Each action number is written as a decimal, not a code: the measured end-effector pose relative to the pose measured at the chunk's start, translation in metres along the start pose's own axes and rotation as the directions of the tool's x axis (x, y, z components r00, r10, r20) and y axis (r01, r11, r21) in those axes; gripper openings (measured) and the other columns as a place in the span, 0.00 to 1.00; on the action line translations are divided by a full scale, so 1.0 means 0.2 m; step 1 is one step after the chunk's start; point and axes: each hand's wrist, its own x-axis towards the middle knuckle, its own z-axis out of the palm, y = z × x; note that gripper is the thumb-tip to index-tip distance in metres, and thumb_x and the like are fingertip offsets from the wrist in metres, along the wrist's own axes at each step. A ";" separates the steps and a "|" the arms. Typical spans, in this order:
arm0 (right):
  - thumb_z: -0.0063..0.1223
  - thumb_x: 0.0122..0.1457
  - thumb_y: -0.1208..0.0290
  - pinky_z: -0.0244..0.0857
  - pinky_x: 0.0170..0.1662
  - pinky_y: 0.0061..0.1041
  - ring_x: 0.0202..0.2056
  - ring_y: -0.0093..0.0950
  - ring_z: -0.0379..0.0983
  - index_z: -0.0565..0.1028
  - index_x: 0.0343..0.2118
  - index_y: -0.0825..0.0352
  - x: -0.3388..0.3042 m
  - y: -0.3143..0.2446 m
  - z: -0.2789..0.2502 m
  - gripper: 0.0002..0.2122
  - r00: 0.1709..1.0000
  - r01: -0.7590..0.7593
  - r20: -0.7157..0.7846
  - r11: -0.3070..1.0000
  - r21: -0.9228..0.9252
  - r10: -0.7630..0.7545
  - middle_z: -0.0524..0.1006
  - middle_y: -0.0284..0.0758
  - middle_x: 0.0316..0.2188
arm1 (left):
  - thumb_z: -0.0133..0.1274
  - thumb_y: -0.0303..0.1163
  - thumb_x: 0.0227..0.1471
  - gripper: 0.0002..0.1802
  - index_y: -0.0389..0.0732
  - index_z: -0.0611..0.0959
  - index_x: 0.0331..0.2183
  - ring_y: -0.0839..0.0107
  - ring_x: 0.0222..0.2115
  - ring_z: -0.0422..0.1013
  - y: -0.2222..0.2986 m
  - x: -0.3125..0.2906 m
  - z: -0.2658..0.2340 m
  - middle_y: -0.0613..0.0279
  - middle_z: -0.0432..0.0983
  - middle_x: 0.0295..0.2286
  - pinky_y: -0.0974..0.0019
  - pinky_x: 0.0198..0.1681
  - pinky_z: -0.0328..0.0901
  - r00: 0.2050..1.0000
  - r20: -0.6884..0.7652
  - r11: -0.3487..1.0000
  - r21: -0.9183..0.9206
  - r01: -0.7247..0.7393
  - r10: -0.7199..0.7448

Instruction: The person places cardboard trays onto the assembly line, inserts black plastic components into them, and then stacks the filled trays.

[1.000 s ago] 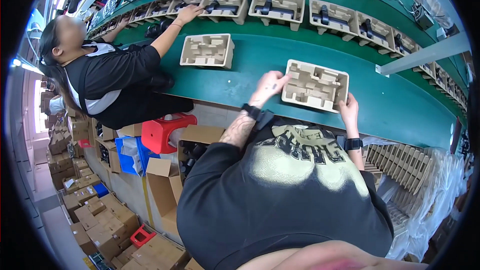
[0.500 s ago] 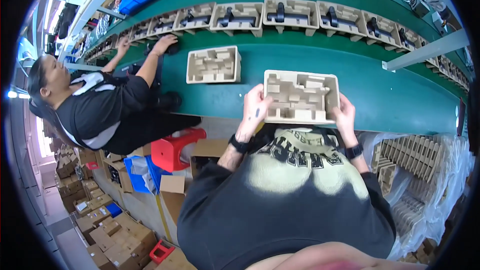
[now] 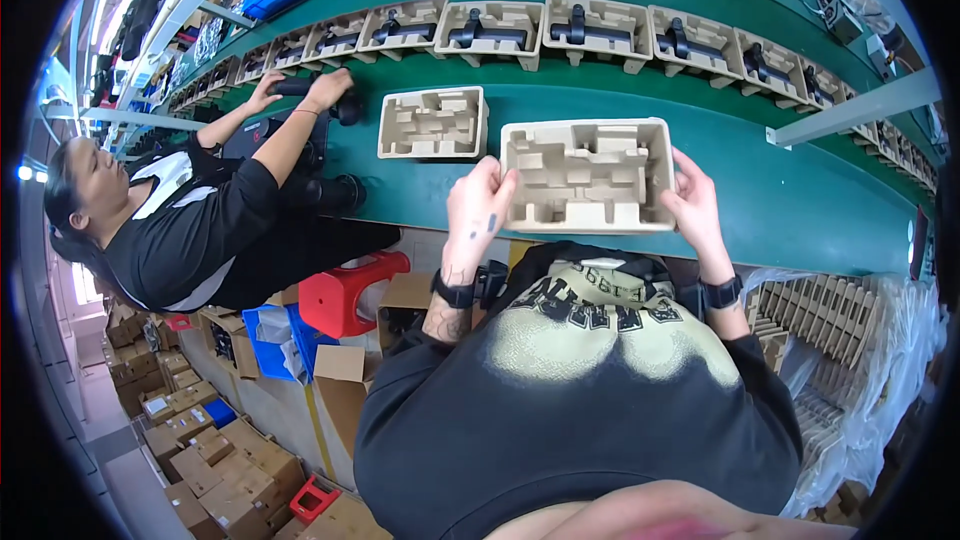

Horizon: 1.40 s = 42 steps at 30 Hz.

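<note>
Between both hands I hold a beige moulded-pulp tray (image 3: 590, 212) with shaped hollows and no part in it. My left hand (image 3: 478, 202) grips its left end, thumb over the rim. On the right end my right hand (image 3: 693, 202) is closed, with the thumb at the near corner. The tray sits just above the near edge of the green workbench (image 3: 770, 195). A second pulp tray (image 3: 432, 125), also without parts, rests on the bench beyond my left hand.
Along the bench's far side runs a row of pulp trays (image 3: 492, 35) holding black parts. At the left a co-worker (image 3: 200, 210) handles a black part (image 3: 292, 87). A red stool (image 3: 345, 295), cartons (image 3: 235, 485) and plastic-wrapped stacked trays (image 3: 825, 320) surround me. A metal post (image 3: 860, 105) stands right.
The tray in my hands has moved slightly left and away from me, and its hollows tip more toward view. A black part now shows between the co-worker's hands.
</note>
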 end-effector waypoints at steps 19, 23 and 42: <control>0.44 0.52 0.80 0.66 0.41 0.17 0.38 0.20 0.72 0.60 0.58 0.73 0.19 0.16 0.21 0.26 0.961 0.178 -0.248 0.958 0.225 -0.120 0.75 0.34 0.42 | 0.48 0.39 0.57 0.18 0.33 0.76 0.41 0.67 0.37 0.73 -0.48 -0.14 0.15 0.55 0.77 0.34 0.69 0.41 0.66 0.984 -0.163 0.975 -0.220 0.035 -0.072; 0.46 0.54 0.77 0.62 0.24 0.12 0.27 0.14 0.70 0.61 0.57 0.69 0.37 0.18 0.12 0.25 0.901 0.305 -0.399 0.902 0.305 -0.170 0.76 0.30 0.38 | 0.51 0.42 0.54 0.23 0.36 0.74 0.45 0.63 0.39 0.73 -0.51 -0.15 0.29 0.52 0.76 0.37 0.67 0.44 0.66 0.964 -0.010 0.960 -0.103 0.262 -0.264; 0.54 0.51 0.71 0.69 0.30 0.24 0.26 0.25 0.72 0.55 0.60 0.67 0.73 0.57 0.37 0.33 0.930 0.287 -0.021 0.761 -0.581 -0.366 0.74 0.36 0.27 | 0.53 0.18 0.34 0.12 0.40 0.76 0.28 0.56 0.44 0.66 -0.78 -0.39 0.06 0.54 0.68 0.40 0.60 0.49 0.63 0.996 -0.082 0.978 -0.206 -0.038 0.021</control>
